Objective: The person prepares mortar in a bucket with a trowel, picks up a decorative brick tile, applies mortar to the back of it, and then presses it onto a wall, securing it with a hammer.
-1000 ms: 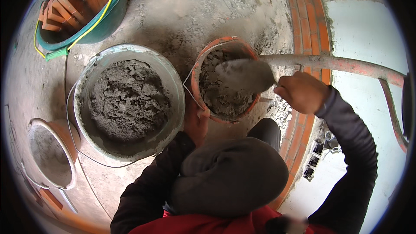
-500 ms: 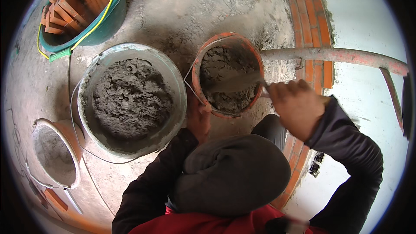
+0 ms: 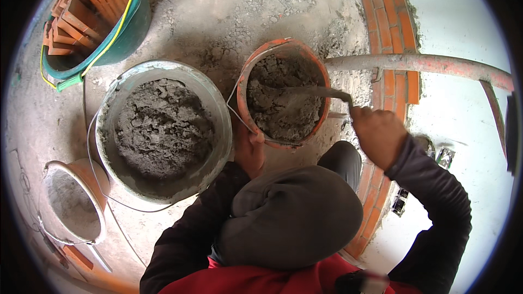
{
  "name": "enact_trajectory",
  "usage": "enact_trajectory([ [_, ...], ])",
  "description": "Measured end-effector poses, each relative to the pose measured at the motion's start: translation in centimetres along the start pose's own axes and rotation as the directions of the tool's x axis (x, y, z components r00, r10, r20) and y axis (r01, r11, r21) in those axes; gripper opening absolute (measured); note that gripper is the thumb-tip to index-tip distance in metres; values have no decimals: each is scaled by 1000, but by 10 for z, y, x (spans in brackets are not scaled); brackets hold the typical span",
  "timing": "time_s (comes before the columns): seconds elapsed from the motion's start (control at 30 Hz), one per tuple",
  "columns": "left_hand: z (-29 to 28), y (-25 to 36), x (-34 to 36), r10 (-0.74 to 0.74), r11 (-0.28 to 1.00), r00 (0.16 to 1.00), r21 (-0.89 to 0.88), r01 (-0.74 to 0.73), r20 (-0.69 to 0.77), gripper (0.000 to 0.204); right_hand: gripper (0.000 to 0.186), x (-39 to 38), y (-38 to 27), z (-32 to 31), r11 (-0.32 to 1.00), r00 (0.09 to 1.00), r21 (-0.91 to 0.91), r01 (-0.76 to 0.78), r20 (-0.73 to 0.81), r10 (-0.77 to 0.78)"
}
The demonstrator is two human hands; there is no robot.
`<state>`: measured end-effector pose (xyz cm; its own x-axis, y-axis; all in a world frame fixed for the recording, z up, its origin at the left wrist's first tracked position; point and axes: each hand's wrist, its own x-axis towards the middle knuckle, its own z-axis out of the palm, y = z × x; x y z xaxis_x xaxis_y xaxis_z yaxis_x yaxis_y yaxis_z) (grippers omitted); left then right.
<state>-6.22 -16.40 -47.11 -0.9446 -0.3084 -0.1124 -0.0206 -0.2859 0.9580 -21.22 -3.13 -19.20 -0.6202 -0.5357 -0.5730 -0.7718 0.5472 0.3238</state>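
Note:
My right hand (image 3: 379,135) is closed round the handle of a trowel (image 3: 313,91). The trowel's blade reaches into an orange bucket (image 3: 244,98) and lies edge-on in the grey mortar (image 3: 289,117) there. Against the near left side of that bucket, my left hand (image 3: 249,149) grips its wall, thumb at the rim; its other fingers are partly hidden. Just left of it stands a wide, pale-rimmed tub (image 3: 217,90) holding a rough heap of grey mortar (image 3: 160,130).
A green tub (image 3: 136,30) full of orange bricks (image 3: 90,5) stands far left. Nearer is a small mortar-smeared bucket (image 3: 97,177). To the right run a brick course (image 3: 400,38), a white wall (image 3: 457,27) and a metal pole (image 3: 436,62). My knee is close below.
My right hand has moved slightly right and down, turning the trowel blade from broad side to edge-on in the mortar. My left hand stays at the bucket.

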Motion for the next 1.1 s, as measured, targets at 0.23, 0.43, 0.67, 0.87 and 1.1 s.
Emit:
enact_trajectory([
  [0.23, 2, -10, -2, 131, 989, 990, 74, -127, -52, 56, 38, 29, 4, 13, 720, 936, 665, -198, 347, -63],
  [0.43, 2, 12, 5, 91, 996, 993, 6, -91, -80, 56, 38, 7, 69, 8, 902, 975, 418, -109, 220, 16],
  [0.67, -2, -3, -1, 162, 968, 986, 197, -154, -26, 52, 35, 24, 38, 74, 776, 963, 614, -142, 268, -36],
  [0.87, -2, 10, -4, 107, 950, 994, 291, -113, 35, 54, 40, 70, -3, 77, 378, 887, 842, -385, 450, -98],
  [1.1, -5, 16, -2, 43, 974, 997, 219, -54, 57, 60, 37, 56, -3, 89, 185, 903, 899, -396, 418, -100],
])
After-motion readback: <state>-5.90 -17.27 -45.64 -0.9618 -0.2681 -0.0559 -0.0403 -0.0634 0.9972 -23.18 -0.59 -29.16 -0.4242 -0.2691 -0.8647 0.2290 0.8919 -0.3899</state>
